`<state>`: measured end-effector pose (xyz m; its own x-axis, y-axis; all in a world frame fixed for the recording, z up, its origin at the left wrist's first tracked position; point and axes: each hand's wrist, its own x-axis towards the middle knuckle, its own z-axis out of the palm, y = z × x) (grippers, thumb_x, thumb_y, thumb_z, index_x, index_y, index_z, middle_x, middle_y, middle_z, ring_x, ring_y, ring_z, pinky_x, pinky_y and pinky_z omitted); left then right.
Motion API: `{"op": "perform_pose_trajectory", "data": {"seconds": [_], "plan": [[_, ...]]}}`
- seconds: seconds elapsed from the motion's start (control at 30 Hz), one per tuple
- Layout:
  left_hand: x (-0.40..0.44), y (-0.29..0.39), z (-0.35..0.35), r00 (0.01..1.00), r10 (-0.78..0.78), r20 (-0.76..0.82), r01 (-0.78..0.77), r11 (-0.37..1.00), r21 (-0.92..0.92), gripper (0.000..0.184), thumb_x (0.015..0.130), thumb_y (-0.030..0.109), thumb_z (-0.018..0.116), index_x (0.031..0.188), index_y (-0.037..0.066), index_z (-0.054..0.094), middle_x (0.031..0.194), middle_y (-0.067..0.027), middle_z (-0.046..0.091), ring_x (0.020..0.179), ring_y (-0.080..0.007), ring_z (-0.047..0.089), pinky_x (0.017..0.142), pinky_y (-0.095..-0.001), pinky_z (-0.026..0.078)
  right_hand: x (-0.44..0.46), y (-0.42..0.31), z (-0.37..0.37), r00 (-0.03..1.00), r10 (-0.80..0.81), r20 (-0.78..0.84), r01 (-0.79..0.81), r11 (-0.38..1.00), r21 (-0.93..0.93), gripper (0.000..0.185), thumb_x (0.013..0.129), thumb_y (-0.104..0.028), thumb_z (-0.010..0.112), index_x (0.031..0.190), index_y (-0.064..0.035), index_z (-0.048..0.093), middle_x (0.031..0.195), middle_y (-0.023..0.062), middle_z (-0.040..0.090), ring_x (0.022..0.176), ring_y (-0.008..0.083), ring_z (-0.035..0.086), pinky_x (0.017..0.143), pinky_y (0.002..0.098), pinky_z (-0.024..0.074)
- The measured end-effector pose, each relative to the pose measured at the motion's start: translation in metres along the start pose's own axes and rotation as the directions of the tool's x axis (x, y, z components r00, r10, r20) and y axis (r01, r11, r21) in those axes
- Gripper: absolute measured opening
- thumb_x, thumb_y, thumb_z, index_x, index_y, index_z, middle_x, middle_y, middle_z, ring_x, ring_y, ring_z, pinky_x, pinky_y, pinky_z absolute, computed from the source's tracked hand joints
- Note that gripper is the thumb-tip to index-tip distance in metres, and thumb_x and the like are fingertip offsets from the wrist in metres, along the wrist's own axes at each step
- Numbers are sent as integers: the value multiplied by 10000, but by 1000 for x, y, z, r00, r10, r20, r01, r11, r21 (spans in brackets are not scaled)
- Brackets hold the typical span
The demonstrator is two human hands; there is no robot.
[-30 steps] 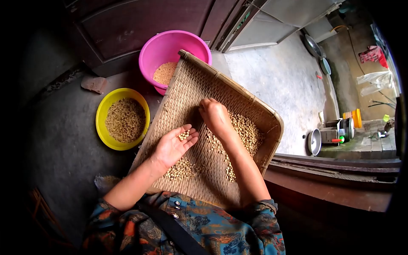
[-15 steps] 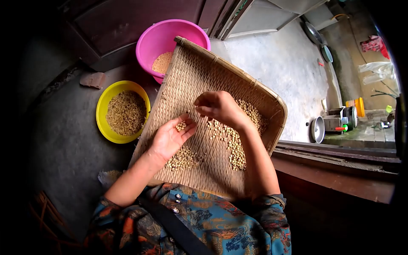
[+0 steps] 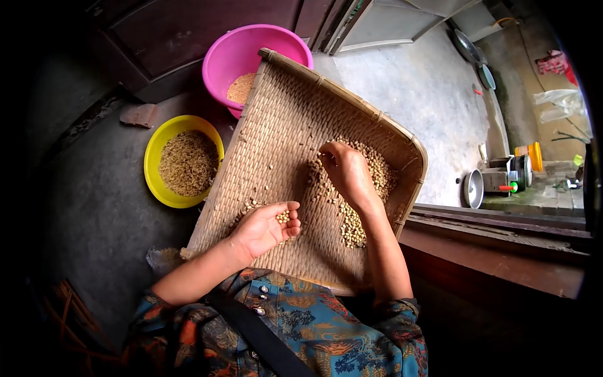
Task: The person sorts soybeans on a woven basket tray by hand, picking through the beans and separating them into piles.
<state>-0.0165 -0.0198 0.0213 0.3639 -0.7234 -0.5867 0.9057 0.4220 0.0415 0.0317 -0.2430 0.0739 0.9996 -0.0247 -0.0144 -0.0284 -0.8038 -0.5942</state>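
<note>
A woven bamboo winnowing basket (image 3: 282, 119) lies tilted across my lap. Palm up, my left hand (image 3: 256, 231) is cupped over its lower left part, with several pale beans (image 3: 283, 217) held in the curled fingers. My right hand (image 3: 352, 176) hovers at the bean pile (image 3: 353, 229) on the right side, fingers pinched together and pointing down. Whatever is between those fingertips is too small to make out. More beans lie partly hidden beneath my left hand, and a few are scattered above it.
Left of the basket, a yellow basin (image 3: 151, 157) holds brownish grains. A pink basin (image 3: 220, 63) with paler grains stands behind the basket. A brick piece (image 3: 139, 115) lies on the floor. To the right are a wooden sill (image 3: 496, 261) and a metal bowl (image 3: 473, 188).
My right hand has moved right, away from my left hand and over the bean pile. My left hand has shifted down and right, its fingers curling more. Scattered beans show above it.
</note>
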Motion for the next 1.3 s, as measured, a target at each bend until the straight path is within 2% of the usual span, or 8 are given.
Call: {"op": "perform_pose_trajectory", "data": {"seconds": [0.3,0.4,0.53,0.73,0.83,0.87,1.03,1.3], "plan": [[-3,-5,-1,1000,-24,19,22,995,93,204,992,63,477,1143,-11,593,920,-79,626,826,-195,611,708,-322,520,3,-27,47,968,-159,196,163,987,-7,165,880,-125,652,999,-11,655,934,164,662,813,345,677,723,422,552],[2,-8,-11,997,-36,67,28,992,122,214,984,81,487,1143,-13,595,966,-96,646,871,-222,632,734,-351,538,6,-22,86,945,-310,106,319,944,-87,120,852,-37,602,955,19,627,883,202,641,778,345,669,683,407,557],[0,-2,-8,999,20,-35,-16,994,105,198,975,87,491,1091,-22,608,981,-110,657,909,-246,649,812,-383,553,5,-48,81,913,-347,215,399,870,-288,61,824,-11,532,855,30,565,826,187,611,726,340,653,634,410,550],[-1,0,0,998,55,-28,-54,998,26,294,1004,175,439,1217,-6,531,1133,-121,615,1008,-241,615,931,-412,526,-30,-40,32,961,-123,246,144,987,-68,89,829,-9,598,913,21,601,893,173,650,759,313,667,654,388,553],[-1,0,6,999,22,-32,-23,999,-25,292,1015,185,425,1220,-3,515,1104,-114,605,1003,-242,606,940,-408,525,-59,-41,2,940,-167,297,54,934,354,164,834,-11,665,997,2,652,907,163,669,788,293,678,670,371,564],[-1,0,8,1000,7,-30,-8,999,-33,287,1016,186,426,1210,-3,520,1091,-112,606,1001,-244,604,934,-403,526,-62,-35,2,974,-117,193,42,934,356,155,826,-8,675,980,9,678,859,172,668,723,303,683,646,397,574],[3,-1,10,999,-21,-45,23,999,35,228,1006,172,467,1127,10,572,1025,-108,610,957,-231,599,840,-345,522,-47,15,1,996,33,-82,-30,999,32,207,808,20,663,1013,-2,679,901,174,660,806,335,674,702,411,558],[4,-2,10,1000,14,-25,-13,999,33,222,999,174,484,1114,8,576,996,-101,614,935,-225,600,832,-343,523,-11,31,26,983,-178,53,186,949,-256,129,833,-14,547,928,26,625,826,198,630,737,338,654,650,420,547]]}}
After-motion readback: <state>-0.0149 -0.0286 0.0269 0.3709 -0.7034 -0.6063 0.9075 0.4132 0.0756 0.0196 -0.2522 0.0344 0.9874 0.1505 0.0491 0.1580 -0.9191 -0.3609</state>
